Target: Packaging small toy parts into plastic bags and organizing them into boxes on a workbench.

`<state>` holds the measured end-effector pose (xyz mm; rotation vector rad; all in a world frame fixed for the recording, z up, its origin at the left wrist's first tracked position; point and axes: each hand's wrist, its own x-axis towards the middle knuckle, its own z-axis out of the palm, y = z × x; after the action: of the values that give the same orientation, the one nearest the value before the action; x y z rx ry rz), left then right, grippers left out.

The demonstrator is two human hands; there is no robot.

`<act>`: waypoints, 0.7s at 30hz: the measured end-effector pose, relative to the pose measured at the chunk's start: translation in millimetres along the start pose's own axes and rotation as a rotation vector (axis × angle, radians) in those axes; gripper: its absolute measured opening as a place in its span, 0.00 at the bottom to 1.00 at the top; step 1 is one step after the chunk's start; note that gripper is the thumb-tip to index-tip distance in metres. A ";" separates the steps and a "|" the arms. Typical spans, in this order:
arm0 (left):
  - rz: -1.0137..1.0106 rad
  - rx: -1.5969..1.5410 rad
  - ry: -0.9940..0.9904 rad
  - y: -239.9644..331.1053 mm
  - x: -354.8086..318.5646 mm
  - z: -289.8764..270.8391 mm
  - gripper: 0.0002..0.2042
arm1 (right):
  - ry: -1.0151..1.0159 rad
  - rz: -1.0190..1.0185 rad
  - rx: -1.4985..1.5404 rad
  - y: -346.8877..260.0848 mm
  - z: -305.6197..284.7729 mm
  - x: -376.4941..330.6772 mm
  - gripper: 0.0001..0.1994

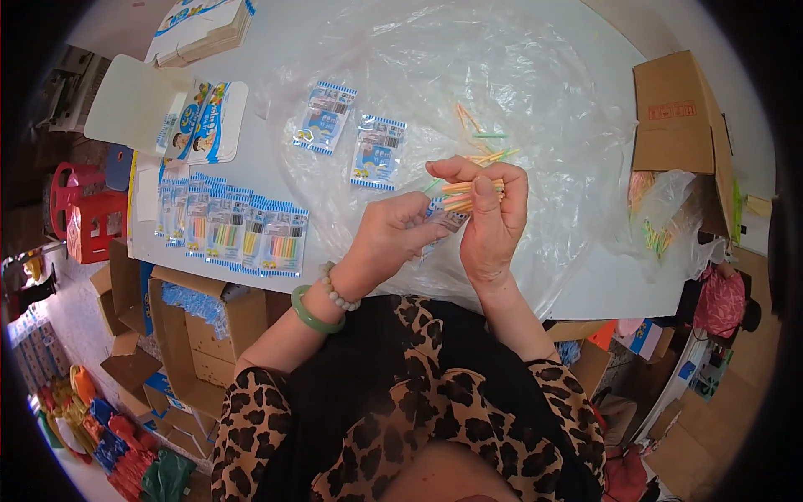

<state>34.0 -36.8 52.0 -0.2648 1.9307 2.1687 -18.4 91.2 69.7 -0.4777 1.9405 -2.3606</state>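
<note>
My right hand (489, 222) is raised over the table and pinches a small bundle of thin pastel-coloured sticks (470, 194) between thumb and fingers. My left hand (393, 237) is closed on a small blue-and-white printed plastic packet (446, 219), held right beside the sticks' lower end. A few loose sticks (485, 142) lie on the clear plastic sheet (502, 67) beyond my hands. Two empty-looking packets (378, 152) lie flat on the sheet to the left.
A row of several filled packets (234, 234) lies along the table's left edge. Printed card sheets (201, 121) sit further back left. An open cardboard box (682, 117) and a bag of sticks (661, 217) stand at the right. Cartons (201, 326) crowd the floor below left.
</note>
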 end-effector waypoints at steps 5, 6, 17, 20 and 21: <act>-0.037 -0.153 -0.002 -3.7 -0.7 -3.4 0.08 | -0.103 -0.054 -0.113 3.2 -10.8 2.3 0.08; -0.063 -0.210 -0.014 -3.0 -1.1 -3.6 0.07 | -0.139 -0.068 -0.121 2.9 -11.6 2.8 0.08; -0.029 -0.061 -0.093 -8.4 -1.0 -8.5 0.04 | -0.109 0.143 0.141 -2.5 -15.9 6.8 0.09; 0.004 -0.001 -0.108 -8.3 -1.8 -9.3 0.04 | -0.101 0.223 0.137 -1.9 -15.1 8.1 0.09; 0.026 0.034 -0.121 -9.0 -1.9 -10.1 0.05 | -0.086 0.264 0.144 -1.8 -14.8 8.4 0.09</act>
<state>38.2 -45.9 42.8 -0.1002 1.9124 2.1136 -30.0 103.7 70.8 -0.2886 1.6668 -2.2506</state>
